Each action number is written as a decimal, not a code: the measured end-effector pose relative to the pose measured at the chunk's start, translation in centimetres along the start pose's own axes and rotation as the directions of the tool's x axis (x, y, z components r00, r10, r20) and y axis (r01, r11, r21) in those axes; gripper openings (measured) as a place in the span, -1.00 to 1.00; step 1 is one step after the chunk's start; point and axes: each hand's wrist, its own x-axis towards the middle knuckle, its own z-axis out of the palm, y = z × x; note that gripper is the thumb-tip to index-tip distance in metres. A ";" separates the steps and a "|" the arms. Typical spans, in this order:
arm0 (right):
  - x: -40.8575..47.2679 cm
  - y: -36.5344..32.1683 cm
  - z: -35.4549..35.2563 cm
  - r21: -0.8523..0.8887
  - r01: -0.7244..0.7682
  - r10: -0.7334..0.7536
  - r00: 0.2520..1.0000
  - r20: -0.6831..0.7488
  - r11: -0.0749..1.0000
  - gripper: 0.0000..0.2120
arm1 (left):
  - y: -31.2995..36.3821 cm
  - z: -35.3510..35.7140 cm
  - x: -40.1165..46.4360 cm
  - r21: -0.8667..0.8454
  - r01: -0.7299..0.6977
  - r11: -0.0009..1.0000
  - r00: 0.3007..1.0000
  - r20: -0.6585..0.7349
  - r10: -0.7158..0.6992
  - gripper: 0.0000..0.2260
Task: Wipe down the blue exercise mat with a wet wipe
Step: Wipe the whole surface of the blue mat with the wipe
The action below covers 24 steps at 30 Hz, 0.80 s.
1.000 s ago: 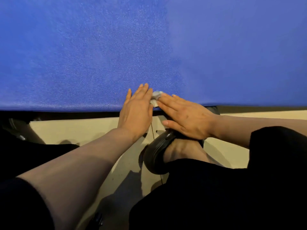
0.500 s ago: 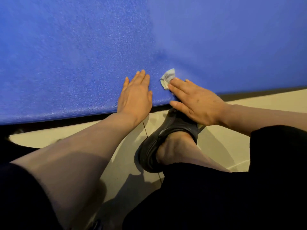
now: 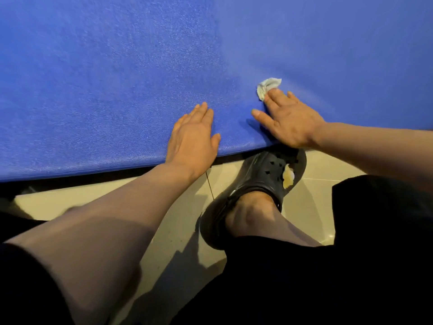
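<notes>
Your forearms are bare; a black sleeve (image 3: pixel 25 289) covers your left upper arm. You wear black trousers (image 3: pixel 328 277) and a black perforated clog (image 3: pixel 264 177) with a heel strap and a pale yellowish charm (image 3: pixel 288 178) on its top.

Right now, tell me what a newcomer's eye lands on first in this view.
The broad textured blue foam exercise mat fills the upper half of the view. On it near its front edge, the right hand presses a crumpled white wet wipe under straight fingers, while the left hand rests flat beside it. Just below the mat's edge, a black perforated rubber clog stands on the pale tiled floor.
</notes>
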 end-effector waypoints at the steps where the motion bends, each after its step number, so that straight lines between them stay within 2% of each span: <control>1: 0.0 -0.9 0.1 0.044 0.049 -0.049 0.999 -0.005 0.998 0.07 | -0.1 0.0 0.1 0.006 -0.002 1.000 1.000 -0.003 0.002 -0.47; 2: -0.2 -2.3 0.4 0.077 0.132 -0.131 0.991 -0.010 0.988 0.08 | -0.2 0.0 0.2 0.013 -0.003 1.000 1.000 -0.004 0.003 -0.47; 4: -1.5 -5.1 1.1 0.127 0.267 -0.267 0.963 -0.016 0.955 -0.18 | -0.5 0.0 0.3 0.020 -0.010 1.000 1.000 0.013 0.010 -0.46; 6: -1.8 -5.0 1.0 0.081 0.295 -0.298 0.954 0.030 0.952 -0.33 | -0.8 -0.1 0.6 0.016 -0.017 1.000 0.999 0.029 0.016 -0.46; 8: -0.5 -3.1 0.2 -0.025 0.264 -0.260 0.961 0.092 0.964 -0.35 | -1.2 -0.4 0.8 0.023 -0.017 1.000 0.999 0.038 0.017 -0.45; 10: 1.4 -1.6 -0.2 -0.045 0.141 -0.138 0.988 0.071 0.989 -0.31 | -1.8 -0.8 1.1 0.046 -0.023 0.999 0.999 0.035 0.021 -0.46; 12: 1.9 -2.6 0.1 0.031 0.071 -0.071 0.997 0.008 0.997 -0.15 | -2.1 -1.1 1.3 0.059 -0.026 0.998 0.999 0.034 0.024 -0.45; 14: 1.3 -4.8 0.8 0.096 0.129 -0.128 0.992 -0.010 0.987 -0.15 | -2.1 -1.2 1.7 0.069 -0.020 0.997 0.999 0.037 0.018 -0.45; 16: 0.1 -5.9 1.1 0.066 0.230 -0.232 0.972 0.033 0.971 -0.24 | -2.0 -1.3 2.1 0.067 -0.012 0.998 0.999 0.048 0.009 -0.45; 18: 0.6 -4.7 0.6 0.014 0.262 -0.262 0.963 0.057 0.965 -0.25 | -1.8 -1.4 2.9 0.070 -0.012 0.998 0.999 0.053 0.008 -0.45; 20: 3.1 -2.7 -0.3 -0.009 0.158 -0.158 0.987 0.025 0.987 -0.21 | -1.7 -1.5 3.5 0.070 -0.010 0.998 0.998 0.060 0.006 -0.45; 22: 5.7 -0.9 -0.9 0.059 -0.019 0.023 0.998 -0.066 0.998 -0.08 | -1.5 -1.6 4.1 0.066 0.000 0.998 0.998 0.059 -0.003 -0.45; 24: 6.1 -1.6 -0.8 0.116 -0.045 0.054 0.995 -0.083 0.992 0.02 | -1.3 -1.7 4.7 0.069 0.003 0.998 0.998 0.065 -0.007 -0.44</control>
